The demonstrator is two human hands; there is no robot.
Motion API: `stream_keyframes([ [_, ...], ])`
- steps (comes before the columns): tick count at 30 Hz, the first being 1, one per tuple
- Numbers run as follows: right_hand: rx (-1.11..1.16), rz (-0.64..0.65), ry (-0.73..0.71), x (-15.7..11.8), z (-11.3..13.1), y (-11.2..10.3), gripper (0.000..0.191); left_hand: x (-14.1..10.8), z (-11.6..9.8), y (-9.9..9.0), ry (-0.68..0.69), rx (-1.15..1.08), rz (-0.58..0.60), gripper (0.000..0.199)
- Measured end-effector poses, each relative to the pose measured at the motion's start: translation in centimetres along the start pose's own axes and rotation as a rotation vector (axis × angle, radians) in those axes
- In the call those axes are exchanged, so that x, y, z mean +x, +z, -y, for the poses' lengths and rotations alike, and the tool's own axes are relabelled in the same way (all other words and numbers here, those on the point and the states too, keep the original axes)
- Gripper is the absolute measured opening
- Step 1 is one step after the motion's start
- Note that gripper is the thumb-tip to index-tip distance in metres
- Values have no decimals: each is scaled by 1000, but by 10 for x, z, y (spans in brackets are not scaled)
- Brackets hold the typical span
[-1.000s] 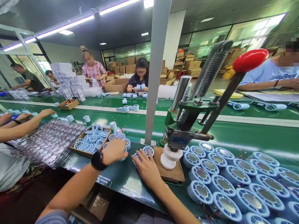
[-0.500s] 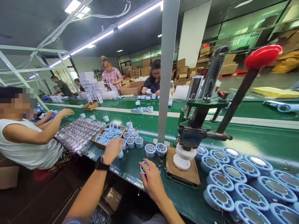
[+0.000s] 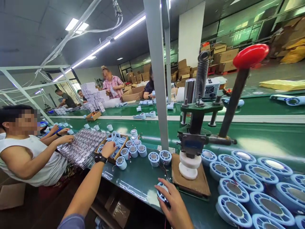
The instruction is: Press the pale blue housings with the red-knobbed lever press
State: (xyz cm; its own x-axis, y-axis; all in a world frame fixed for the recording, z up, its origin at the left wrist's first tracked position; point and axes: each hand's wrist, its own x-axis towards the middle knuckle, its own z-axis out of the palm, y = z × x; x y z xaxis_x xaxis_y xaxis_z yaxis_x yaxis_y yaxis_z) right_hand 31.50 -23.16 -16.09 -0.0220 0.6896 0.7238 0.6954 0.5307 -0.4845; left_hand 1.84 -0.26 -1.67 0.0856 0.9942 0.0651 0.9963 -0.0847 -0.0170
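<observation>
My left hand (image 3: pixel 109 149), with a black watch at its wrist, reaches into a cardboard box (image 3: pixel 124 147) of light-blue rings (image 3: pixel 116 136). Its fingers are curled downward, and whatever is between them is hidden. Near the front edge of the green bench, my right hand (image 3: pixel 173 200) has its fingers around a round light-blue housing (image 3: pixel 162 190), which looks like a small fan or motor part. To the right of that hand stands a hand press (image 3: pixel 194 140) with a red-knobbed lever (image 3: pixel 251 55) and two white round pads (image 3: pixel 189 165).
Several similar housings (image 3: pixel 133 151) stand beside the ring box, and many more (image 3: pixel 234 189) fill the bench right of the press. A grey post (image 3: pixel 158 79) rises behind. At left a co-worker (image 3: pixel 26 152) reaches over a bubble-wrap-like sheet (image 3: pixel 82 144). Other people work across the bench.
My left hand has moved left, from beside the housings into the ring box. My right hand stays at the same housing. The view has shifted slightly.
</observation>
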Motion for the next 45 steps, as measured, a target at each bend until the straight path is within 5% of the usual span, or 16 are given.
stream_keyframes([
  [4,-12,40,25,-2,2,-1,32,-5,1,-17,-4,-95,-68,9],
  [7,-3,51,142,-5,6,-1,38,-36,-19,-16,48,-185,-128,17],
  [13,84,135,358,-9,11,-11,34,-135,-97,57,488,-663,-25,18],
  [19,82,135,368,-13,10,-30,34,-155,-111,91,463,-738,-10,27],
  [23,57,91,366,-14,10,-31,38,-156,-119,92,336,-679,-122,35],
  [26,46,60,429,-15,12,-28,50,-165,-137,86,230,-736,-93,42],
  [30,62,51,475,-19,11,-27,62,-184,-167,68,457,-837,29,58],
  [33,63,10,451,-21,9,-25,70,-194,-183,59,630,-780,13,60],
  [45,55,-9,448,-22,9,-22,77,-195,-201,53,491,-814,91,69],
])
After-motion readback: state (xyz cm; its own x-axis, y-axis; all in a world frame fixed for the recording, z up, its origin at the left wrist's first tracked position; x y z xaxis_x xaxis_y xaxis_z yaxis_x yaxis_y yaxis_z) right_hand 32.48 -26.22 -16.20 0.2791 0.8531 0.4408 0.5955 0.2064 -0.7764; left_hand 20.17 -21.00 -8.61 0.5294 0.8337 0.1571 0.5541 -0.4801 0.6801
